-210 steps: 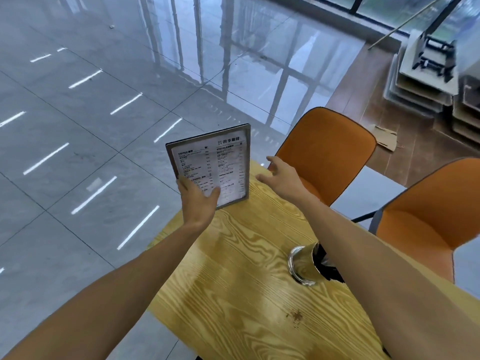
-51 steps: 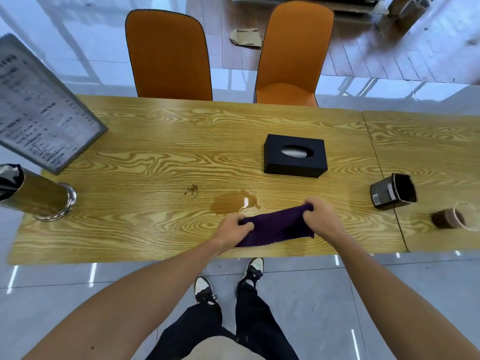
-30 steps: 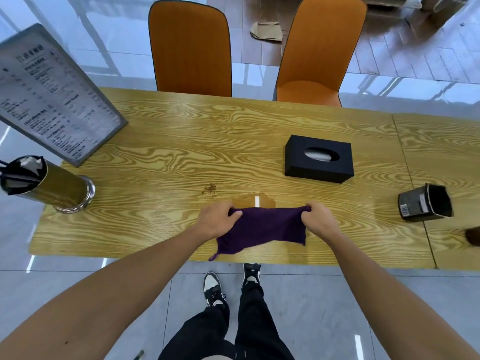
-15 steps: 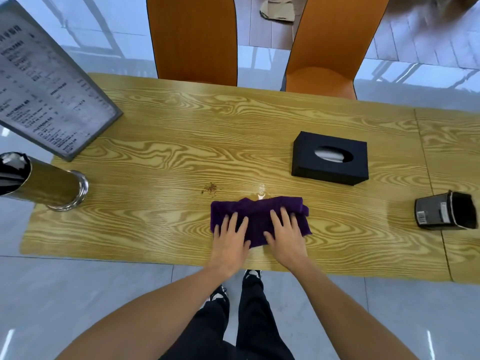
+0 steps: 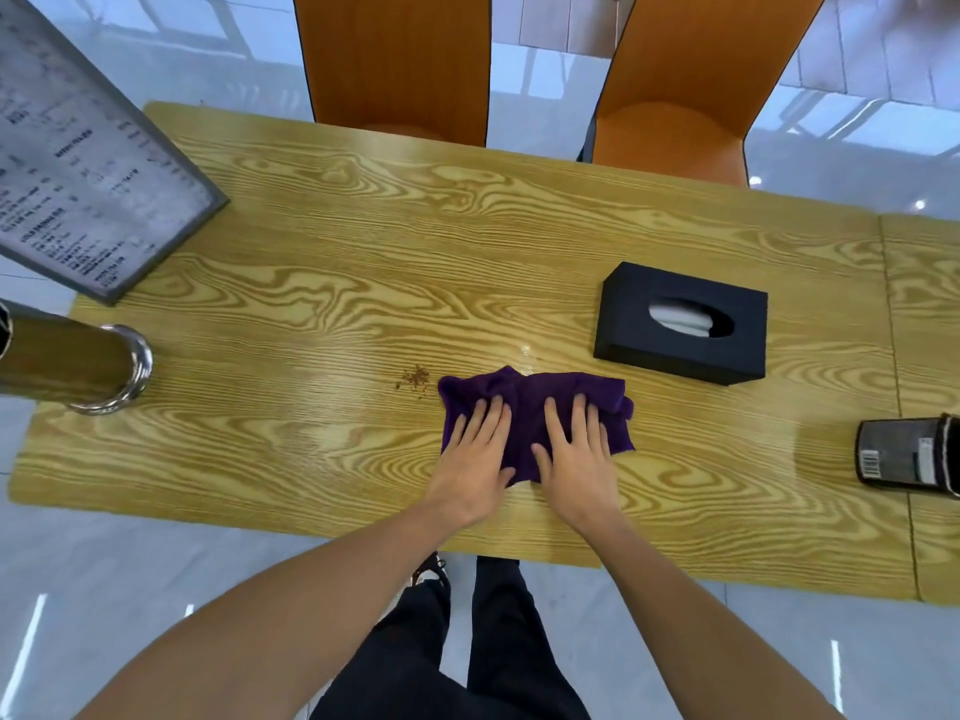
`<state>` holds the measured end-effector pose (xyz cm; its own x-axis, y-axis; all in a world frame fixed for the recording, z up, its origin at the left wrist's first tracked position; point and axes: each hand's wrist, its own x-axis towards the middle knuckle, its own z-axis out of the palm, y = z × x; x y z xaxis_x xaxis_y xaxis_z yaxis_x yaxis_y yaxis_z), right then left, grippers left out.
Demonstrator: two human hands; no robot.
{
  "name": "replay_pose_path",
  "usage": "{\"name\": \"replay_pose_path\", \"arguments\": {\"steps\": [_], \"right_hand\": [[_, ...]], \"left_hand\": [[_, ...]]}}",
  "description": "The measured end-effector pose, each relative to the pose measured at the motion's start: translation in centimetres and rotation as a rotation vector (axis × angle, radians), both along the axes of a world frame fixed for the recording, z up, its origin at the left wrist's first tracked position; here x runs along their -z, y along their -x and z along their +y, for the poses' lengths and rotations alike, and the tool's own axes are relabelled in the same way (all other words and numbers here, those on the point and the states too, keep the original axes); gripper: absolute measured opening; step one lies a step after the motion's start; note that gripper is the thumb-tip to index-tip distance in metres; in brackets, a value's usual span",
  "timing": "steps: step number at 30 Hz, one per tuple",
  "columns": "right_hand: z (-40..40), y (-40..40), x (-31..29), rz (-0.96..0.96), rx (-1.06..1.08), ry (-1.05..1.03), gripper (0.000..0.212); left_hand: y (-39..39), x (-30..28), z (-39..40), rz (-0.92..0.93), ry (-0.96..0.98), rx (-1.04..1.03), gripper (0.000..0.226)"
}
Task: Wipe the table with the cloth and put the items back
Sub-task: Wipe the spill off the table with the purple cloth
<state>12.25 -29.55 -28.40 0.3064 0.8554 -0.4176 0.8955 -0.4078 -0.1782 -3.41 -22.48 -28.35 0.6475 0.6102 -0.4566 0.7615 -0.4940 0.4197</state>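
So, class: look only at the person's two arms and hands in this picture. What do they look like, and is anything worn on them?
Both forearms are bare right up to the frame edge: no sleeves show. The left hand and right hand wear no gloves, and no watch, ring or bracelet can be seen. The nails look short and unpainted.

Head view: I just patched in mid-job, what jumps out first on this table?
The purple cloth at the near middle of the wooden table, with the left hand and right hand pressed flat on it, side by side. Just left of the cloth lies a small patch of brown crumbs, not yet wiped. A black tissue box stands behind and to the right, and a dark cup lies tipped over at the right edge.
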Motion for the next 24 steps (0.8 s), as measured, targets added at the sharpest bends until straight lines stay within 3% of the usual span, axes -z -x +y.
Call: {"name": "replay_pose_path", "arguments": {"steps": [24], "right_hand": [[15.3,-5.6,0.4,0.111,-0.101,-0.106,0.062]], "left_hand": [[-7.2,-0.2,14.2,-0.005,-0.007,-0.04,0.085]]}}
